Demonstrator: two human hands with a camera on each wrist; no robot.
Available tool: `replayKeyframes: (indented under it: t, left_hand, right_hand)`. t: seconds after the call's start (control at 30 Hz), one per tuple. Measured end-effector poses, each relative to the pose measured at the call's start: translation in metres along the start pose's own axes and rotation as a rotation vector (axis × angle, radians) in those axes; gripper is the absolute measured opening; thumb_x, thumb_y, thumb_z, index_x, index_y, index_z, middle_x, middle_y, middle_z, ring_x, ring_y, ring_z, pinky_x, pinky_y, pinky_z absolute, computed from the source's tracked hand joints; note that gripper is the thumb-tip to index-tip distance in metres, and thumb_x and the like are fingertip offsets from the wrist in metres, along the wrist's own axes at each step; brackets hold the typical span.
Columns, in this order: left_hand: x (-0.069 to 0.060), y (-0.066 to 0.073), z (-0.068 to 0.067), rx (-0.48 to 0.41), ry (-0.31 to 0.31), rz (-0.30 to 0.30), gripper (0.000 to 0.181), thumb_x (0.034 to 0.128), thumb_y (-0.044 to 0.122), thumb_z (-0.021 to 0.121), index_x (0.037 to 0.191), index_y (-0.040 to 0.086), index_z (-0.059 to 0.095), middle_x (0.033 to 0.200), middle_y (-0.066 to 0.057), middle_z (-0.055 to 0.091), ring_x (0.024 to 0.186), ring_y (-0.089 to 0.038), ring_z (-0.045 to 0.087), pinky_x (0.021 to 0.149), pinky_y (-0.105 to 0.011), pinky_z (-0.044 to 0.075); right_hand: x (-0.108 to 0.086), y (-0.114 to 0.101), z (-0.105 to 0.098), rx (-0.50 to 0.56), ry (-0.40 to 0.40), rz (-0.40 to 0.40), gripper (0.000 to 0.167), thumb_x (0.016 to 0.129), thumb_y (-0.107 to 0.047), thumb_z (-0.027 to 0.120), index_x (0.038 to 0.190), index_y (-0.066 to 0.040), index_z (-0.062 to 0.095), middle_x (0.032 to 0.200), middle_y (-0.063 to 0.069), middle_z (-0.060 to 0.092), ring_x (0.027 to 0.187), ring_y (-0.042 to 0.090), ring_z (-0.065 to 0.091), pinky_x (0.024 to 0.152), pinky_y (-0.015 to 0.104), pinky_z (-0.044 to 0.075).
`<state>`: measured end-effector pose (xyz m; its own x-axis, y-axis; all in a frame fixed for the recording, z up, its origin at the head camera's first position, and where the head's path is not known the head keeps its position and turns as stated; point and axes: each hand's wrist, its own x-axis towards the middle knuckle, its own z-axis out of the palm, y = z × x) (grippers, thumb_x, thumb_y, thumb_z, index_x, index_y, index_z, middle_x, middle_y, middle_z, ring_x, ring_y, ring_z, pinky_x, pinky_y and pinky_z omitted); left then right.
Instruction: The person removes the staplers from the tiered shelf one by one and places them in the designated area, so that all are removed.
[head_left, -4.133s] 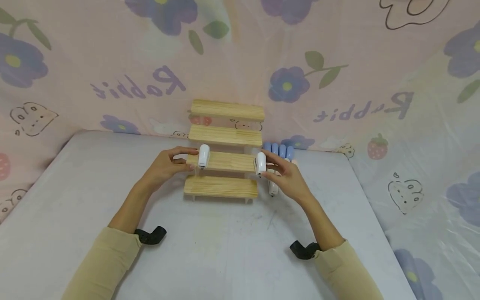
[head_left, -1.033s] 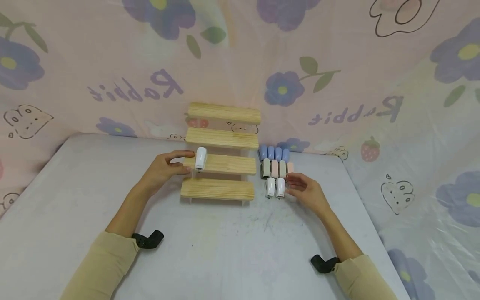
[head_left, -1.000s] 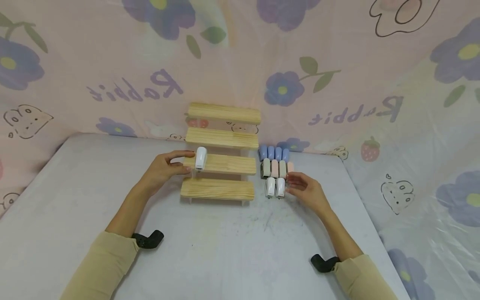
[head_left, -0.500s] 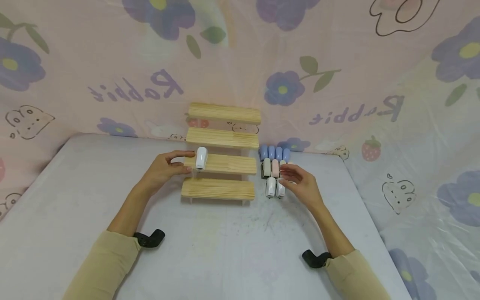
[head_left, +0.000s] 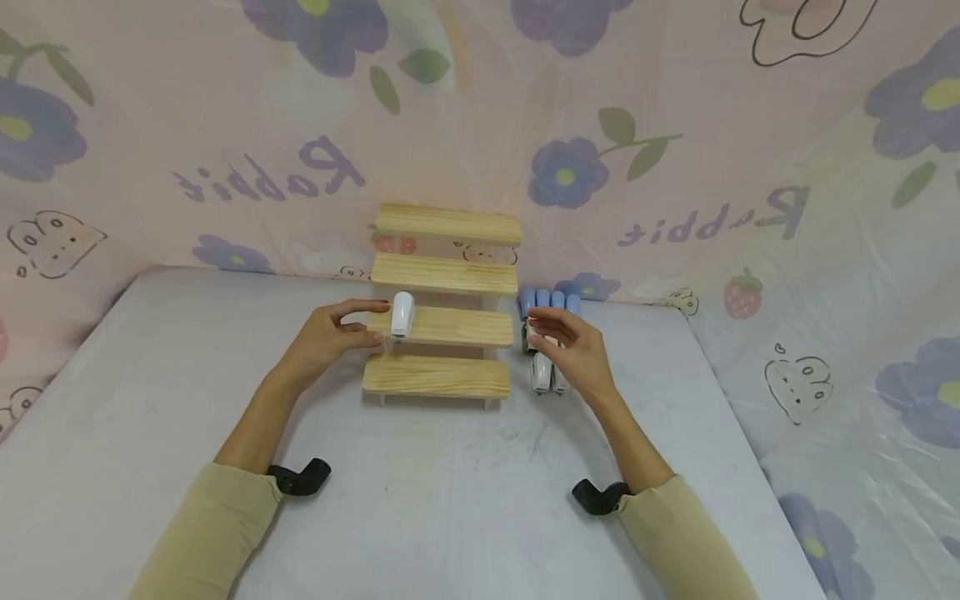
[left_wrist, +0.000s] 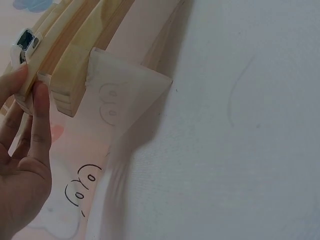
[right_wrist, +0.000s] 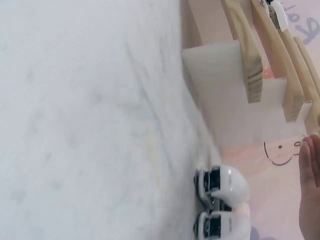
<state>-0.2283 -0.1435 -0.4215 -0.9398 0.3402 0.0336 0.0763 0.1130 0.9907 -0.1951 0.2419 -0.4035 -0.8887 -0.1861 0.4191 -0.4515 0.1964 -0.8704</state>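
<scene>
My left hand [head_left: 318,340] pinches the left end of a shelf on a four-step wooden display stand [head_left: 465,327], thumb below and fingers above. Beside those fingers, a white mini stapler [head_left: 402,315] stands on that shelf. The left wrist view shows the thumb and fingers at the wooden board's end [left_wrist: 67,95]. My right hand [head_left: 577,350] hovers right of the stand, fingers slightly bent and nothing between them. Below it, two white staplers [head_left: 541,373] rest on the table; the right wrist view shows both white staplers [right_wrist: 231,186] side by side. The hand partly hides the row behind them.
Several blue staplers [head_left: 543,302] form the back row right of the stand. A middle row of grey-beige and pink ones is mostly covered by my right hand. A patterned curtain [head_left: 450,125] rises behind the white table [head_left: 420,500].
Earlier my right hand held a white stapler by the stand; that stapler now sits on the table. Over the last second the empty right hand moved left toward the stand. My left hand stayed put.
</scene>
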Motion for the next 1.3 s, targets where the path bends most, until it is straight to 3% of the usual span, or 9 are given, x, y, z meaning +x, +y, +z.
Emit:
replayKeyframes:
  t: [0.13,0.27,0.5,0.73,1.07,1.3]
  left_hand:
    - [0.0,0.0,-0.001,-0.004,-0.003,-0.01,0.052,0.084,0.019,0.082,0.132,0.011,0.063,0.129,-0.012,0.061,0.094,-0.015,0.068,0.086,-0.028,0.05]
    - [0.0,0.0,0.0,0.005,-0.002,-0.014,0.052,0.0842,0.02,0.082,0.132,0.011,0.063,0.138,-0.013,0.054,0.098,-0.015,0.068,0.087,-0.028,0.05]
    - [0.0,-0.002,0.001,0.003,-0.002,-0.018,0.052,0.0842,0.02,0.082,0.132,0.012,0.063,0.142,-0.008,0.053,0.101,-0.015,0.068,0.088,-0.028,0.049]
    - [-0.002,0.001,0.001,0.012,0.006,-0.013,0.051,0.0841,0.019,0.082,0.132,0.011,0.064,0.143,-0.003,0.054,0.099,-0.014,0.067,0.087,-0.027,0.049]
    - [-0.001,0.0,0.0,0.022,0.015,-0.034,0.052,0.0835,0.021,0.082,0.132,0.012,0.064,0.15,-0.003,0.045,0.109,-0.017,0.065,0.092,-0.029,0.047]
    - [0.0,-0.003,0.0,0.003,0.01,-0.019,0.051,0.0843,0.018,0.081,0.132,0.012,0.064,0.148,-0.005,0.048,0.106,-0.016,0.066,0.089,-0.027,0.049]
  right_hand:
    - [0.006,0.005,0.005,0.021,0.0,-0.043,0.039,0.087,0.007,0.072,0.124,0.006,0.063,0.123,0.025,0.063,0.109,0.04,0.061,0.093,0.032,0.052]
    - [0.01,-0.001,0.013,0.031,-0.02,-0.064,0.039,0.086,0.008,0.072,0.124,0.006,0.063,0.123,0.024,0.064,0.109,0.037,0.062,0.093,0.036,0.052]
    - [0.016,-0.023,0.03,0.051,-0.09,-0.098,0.042,0.085,0.017,0.067,0.126,0.014,0.059,0.124,0.03,0.062,0.111,0.046,0.06,0.096,0.048,0.049]
    - [0.024,-0.041,0.048,0.061,-0.146,-0.057,0.044,0.086,0.012,0.069,0.128,0.013,0.058,0.126,0.027,0.062,0.115,0.04,0.06,0.097,0.044,0.049]
    - [0.034,-0.054,0.078,0.088,-0.213,-0.017,0.045,0.086,0.011,0.07,0.13,0.014,0.056,0.127,0.029,0.06,0.119,0.043,0.057,0.101,0.047,0.047]
    - [0.042,-0.059,0.093,0.018,-0.218,0.013,0.048,0.086,0.007,0.073,0.131,0.011,0.056,0.128,0.027,0.061,0.119,0.04,0.059,0.101,0.044,0.047]
